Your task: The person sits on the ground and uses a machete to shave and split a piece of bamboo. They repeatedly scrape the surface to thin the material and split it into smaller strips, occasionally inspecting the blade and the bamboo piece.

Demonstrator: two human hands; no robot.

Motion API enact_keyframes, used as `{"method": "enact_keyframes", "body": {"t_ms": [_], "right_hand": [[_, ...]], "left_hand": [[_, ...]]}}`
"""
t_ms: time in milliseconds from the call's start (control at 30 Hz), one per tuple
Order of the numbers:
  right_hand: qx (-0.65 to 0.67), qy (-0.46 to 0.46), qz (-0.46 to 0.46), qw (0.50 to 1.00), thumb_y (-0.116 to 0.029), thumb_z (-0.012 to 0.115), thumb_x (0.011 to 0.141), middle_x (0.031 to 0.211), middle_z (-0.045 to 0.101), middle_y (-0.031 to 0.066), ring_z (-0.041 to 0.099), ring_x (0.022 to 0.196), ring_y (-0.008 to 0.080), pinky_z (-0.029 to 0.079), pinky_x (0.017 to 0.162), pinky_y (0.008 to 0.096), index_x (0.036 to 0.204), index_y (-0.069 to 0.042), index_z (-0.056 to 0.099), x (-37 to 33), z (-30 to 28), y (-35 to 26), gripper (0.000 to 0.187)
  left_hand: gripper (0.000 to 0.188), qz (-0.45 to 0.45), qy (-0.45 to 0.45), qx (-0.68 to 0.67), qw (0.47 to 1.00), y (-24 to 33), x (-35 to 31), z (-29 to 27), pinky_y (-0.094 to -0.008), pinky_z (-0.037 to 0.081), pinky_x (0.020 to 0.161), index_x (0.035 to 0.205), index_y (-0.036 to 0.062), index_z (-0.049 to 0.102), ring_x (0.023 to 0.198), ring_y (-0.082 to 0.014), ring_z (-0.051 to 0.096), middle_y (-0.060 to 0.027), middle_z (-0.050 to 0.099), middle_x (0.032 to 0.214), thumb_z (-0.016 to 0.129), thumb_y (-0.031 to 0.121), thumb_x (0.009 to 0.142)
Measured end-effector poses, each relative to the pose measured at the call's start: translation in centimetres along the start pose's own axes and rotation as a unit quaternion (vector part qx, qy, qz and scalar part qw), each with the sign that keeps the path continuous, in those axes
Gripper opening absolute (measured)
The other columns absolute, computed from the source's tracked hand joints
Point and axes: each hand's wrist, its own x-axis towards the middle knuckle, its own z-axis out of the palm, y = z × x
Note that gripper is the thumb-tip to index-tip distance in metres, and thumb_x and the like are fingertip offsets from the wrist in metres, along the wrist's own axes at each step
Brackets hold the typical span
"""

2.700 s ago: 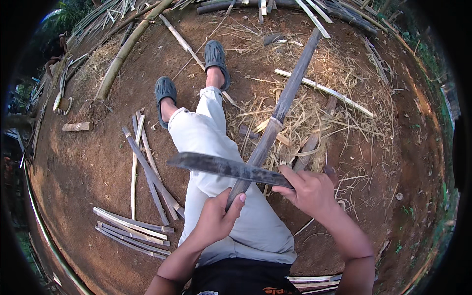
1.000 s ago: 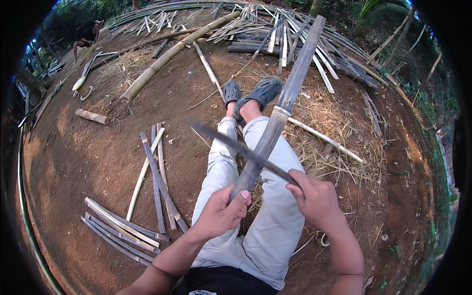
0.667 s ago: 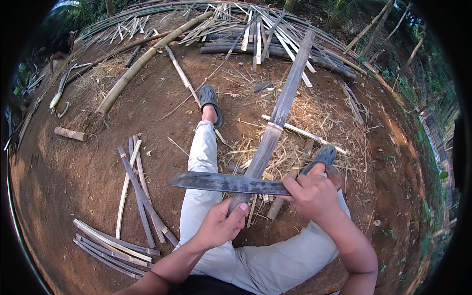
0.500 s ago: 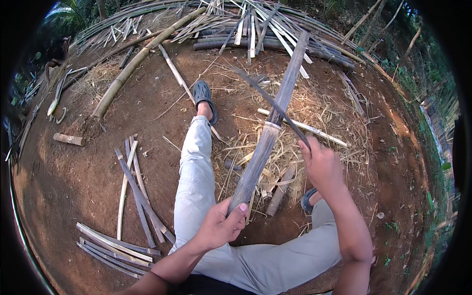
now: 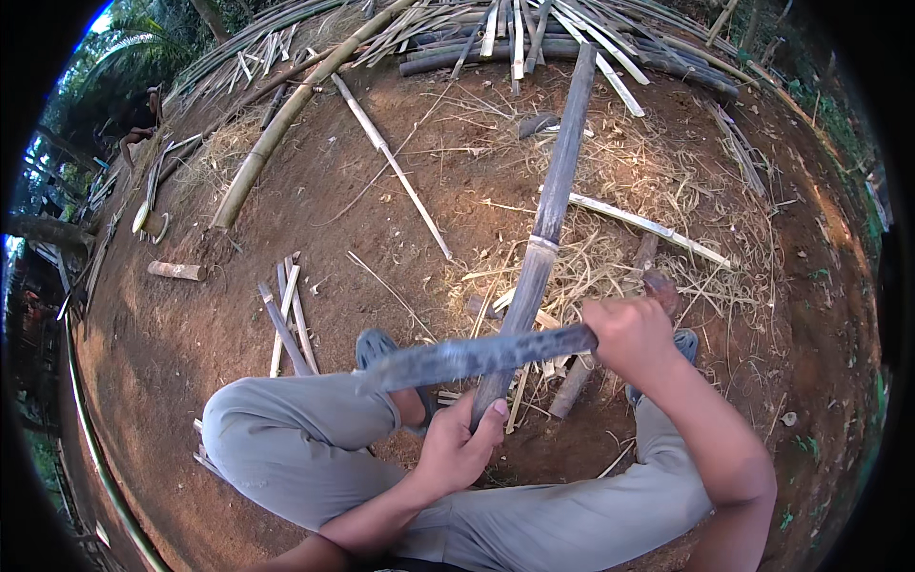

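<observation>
Crosswise: a bamboo piece (image 5: 558,176) and a knife (image 5: 467,359)

Broadly, reddish-brown soil (image 5: 229,343) spreads across the whole view, with a pile of split bamboo (image 5: 415,43) stretching along its far side. Grey trousers (image 5: 295,443) cover the person's two bent legs, which spread outward at the near side. A thick pole (image 5: 276,133) lies on the ground at upper left, and a thinner, paler stick (image 5: 391,157) lies to its right. Curly shavings (image 5: 620,253) litter the ground right of centre, with a pale strip (image 5: 658,229) lying across them.

The bamboo piece, dark on its upper face and ringed by one lighter joint, rises from between the legs and slants away up and slightly right. The knife crosses over it just beyond the lower hand, its blade pointing left and blurred toward the tip; whether the edge touches the bamboo I cannot tell.

Closed around the knife's handle (image 5: 660,289) are the fingers of the right hand (image 5: 629,334), the handle's brown end poking out behind the fist. Gripping the near end of the bamboo piece is the left hand (image 5: 460,446), its thumb laid along the top. Dark clogs (image 5: 376,347) show on both feet, partly hidden. Smallest, a short cut chunk (image 5: 176,271) lies alone at left.
</observation>
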Motion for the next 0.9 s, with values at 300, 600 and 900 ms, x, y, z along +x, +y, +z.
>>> {"method": "enact_keyframes", "body": {"t_ms": [300,600,900], "right_hand": [[0.013,-0.084,-0.051,0.995,-0.01,0.066,0.08,0.066,0.065,0.0121,0.067,0.059,0.0323,0.055,0.056,0.0432,0.082,-0.007,0.061,0.6,5.7,2.1,0.006],[0.029,-0.059,-0.068,0.996,-0.006,0.067,0.075,0.066,0.064,0.0147,0.067,0.06,0.0339,0.054,0.057,0.0445,0.078,-0.004,0.06,1.2,6.0,1.9,0.008],[0.012,-0.068,-0.047,0.996,-0.011,0.065,0.08,0.065,0.064,0.0157,0.067,0.059,0.0335,0.055,0.056,0.0447,0.078,-0.003,0.062,1.7,6.4,2.2,0.009]], "left_hand": [[0.022,-0.047,0.011,-0.02,0.999,-5.0,3.4,-1.5,-0.0215,0.032,0.044,0.095,0.0035,0.054,0.05,-0.0017,0.041,0.0032,0.049,0.064,0.051,0.023,0.104],[0.024,0.054,-0.006,0.04,0.998,-5.1,4.6,-1.8,-0.0226,0.036,0.046,0.092,0.0033,0.054,0.051,-0.0023,0.045,0.0027,0.052,0.062,0.052,0.024,0.103],[0.022,0.072,0.006,0.1,0.992,-6.0,4.0,-1.9,-0.0236,0.038,0.046,0.093,0.0031,0.054,0.051,-0.0031,0.047,0.0022,0.052,0.061,0.051,0.022,0.103]]}}
